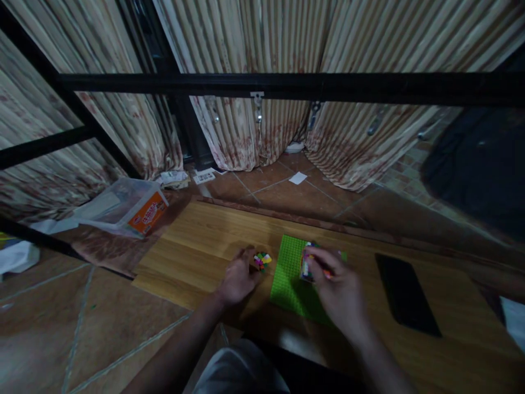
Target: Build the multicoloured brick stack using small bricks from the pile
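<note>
The left hand (239, 278) is by tiny bright blocks (261, 261) left of the flat green bumpy plate (286, 276); the right hand (341, 293) is over it. Can't tell their grip.

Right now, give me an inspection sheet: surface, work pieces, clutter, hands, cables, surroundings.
Surface: wooden table, grain visible.
Work pieces: green studded baseplate bearing a multicoloured build, partly hidden; small coloured pieces clustered left of the baseplate.
Clutter: flat black slab on the table's right; clear plastic bin with an orange label beyond its left end.
Hands: left hand beside the cluster; right hand at the build, blurred, grip unclear.
Cables: nothing seen.
Surroundings: striped curtains, dark frame, tiled floor, white paper on it.
</note>
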`<state>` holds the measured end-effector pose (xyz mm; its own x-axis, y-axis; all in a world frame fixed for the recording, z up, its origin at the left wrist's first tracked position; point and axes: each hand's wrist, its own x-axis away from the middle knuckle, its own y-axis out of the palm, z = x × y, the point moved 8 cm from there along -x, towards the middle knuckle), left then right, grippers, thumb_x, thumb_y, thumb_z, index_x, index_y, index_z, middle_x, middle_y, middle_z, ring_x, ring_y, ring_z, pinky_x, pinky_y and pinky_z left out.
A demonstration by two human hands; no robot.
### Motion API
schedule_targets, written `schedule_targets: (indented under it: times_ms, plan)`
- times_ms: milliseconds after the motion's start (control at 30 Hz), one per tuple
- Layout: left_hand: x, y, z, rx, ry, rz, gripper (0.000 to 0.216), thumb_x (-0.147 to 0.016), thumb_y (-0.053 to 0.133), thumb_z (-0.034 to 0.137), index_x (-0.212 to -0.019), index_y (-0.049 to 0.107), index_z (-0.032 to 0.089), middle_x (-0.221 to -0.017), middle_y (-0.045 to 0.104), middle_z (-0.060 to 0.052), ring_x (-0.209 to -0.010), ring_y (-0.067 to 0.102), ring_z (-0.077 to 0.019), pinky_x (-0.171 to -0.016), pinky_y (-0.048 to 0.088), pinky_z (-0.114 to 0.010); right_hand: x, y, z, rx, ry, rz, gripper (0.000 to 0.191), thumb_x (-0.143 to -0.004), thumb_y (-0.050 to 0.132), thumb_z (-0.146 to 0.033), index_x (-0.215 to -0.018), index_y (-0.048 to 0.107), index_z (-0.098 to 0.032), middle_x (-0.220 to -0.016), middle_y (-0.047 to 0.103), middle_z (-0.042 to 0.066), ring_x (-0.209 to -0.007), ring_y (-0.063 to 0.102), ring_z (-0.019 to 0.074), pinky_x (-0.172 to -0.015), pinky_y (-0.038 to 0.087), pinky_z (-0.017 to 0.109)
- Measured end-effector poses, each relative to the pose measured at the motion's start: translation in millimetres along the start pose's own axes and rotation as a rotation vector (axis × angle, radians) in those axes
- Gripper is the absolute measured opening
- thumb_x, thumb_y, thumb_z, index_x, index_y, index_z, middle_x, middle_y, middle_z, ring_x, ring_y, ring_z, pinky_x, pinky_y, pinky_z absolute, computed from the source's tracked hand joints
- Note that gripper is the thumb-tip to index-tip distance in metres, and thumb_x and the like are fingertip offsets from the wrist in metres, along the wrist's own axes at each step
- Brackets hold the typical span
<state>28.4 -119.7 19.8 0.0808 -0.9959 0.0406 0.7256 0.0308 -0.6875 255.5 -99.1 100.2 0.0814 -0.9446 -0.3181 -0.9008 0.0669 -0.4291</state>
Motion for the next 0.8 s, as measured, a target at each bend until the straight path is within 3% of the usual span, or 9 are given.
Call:
schedule_targets:
  times_ms: [67,167,300,533,800]
  plan:
    - [-2,2,7,-0.05,0.03,-0.02,0.062,-0.072,0.065,0.019,-0.133,0.054,0.018,-0.135,0.057,-0.014,-0.109,0.065,-0.0266,-0.095,0.051,-0.036,6,41,-15,0.131,-0.102,-0.156,0.029,-0.092,0.048,-0.022,-0.108,0.071,-0.024,-0.102,0.073,0.007,-0.093,0.068,0.0223,-0.083,0.054,0.036]
    - [-3,5,15,-0.11,0.049,-0.047,0.063,-0.072,0.07,0.025,-0.132,0.055,0.019,-0.132,0.059,-0.013,-0.116,0.061,-0.0288,-0.1,0.049,-0.039,5,89,-6,0.343,-0.116,-0.249,0.041,-0.088,0.042,-0.007,-0.116,0.068,-0.019,-0.104,0.07,0.011,-0.095,0.067,0.0235,-0.087,0.052,0.035]
    - [-5,5,18,-0.143,0.053,-0.053,0.057,-0.074,0.069,0.026,-0.129,0.058,0.019,-0.126,0.061,-0.013,-0.109,0.063,-0.0276,-0.097,0.051,-0.038,-1,123,15,0.458,-0.148,-0.344,0.044,-0.084,0.042,-0.001,-0.116,0.067,-0.019,-0.102,0.068,0.012,-0.095,0.065,0.0228,-0.088,0.05,0.032]
    - [-5,6,11,-0.147,0.078,-0.024,0.047,-0.077,0.067,0.025,-0.123,0.062,0.022,-0.122,0.062,-0.009,-0.105,0.064,-0.0251,-0.096,0.051,-0.038,-3,123,29,0.468,-0.133,-0.359,0.029,-0.084,0.047,-0.004,-0.095,0.067,-0.022,-0.093,0.066,0.009,-0.087,0.064,0.0233,-0.08,0.05,0.032]
    - [3,5,6,-0.014,0.083,0.01,0.045,-0.08,0.066,0.027,-0.124,0.061,0.023,-0.129,0.061,-0.009,-0.107,0.065,-0.0221,-0.095,0.052,-0.034,8,111,30,0.403,-0.084,-0.292,0.02,-0.092,0.046,-0.012,-0.088,0.062,-0.022,-0.088,0.067,0.007,-0.083,0.064,0.022,-0.075,0.047,0.031]
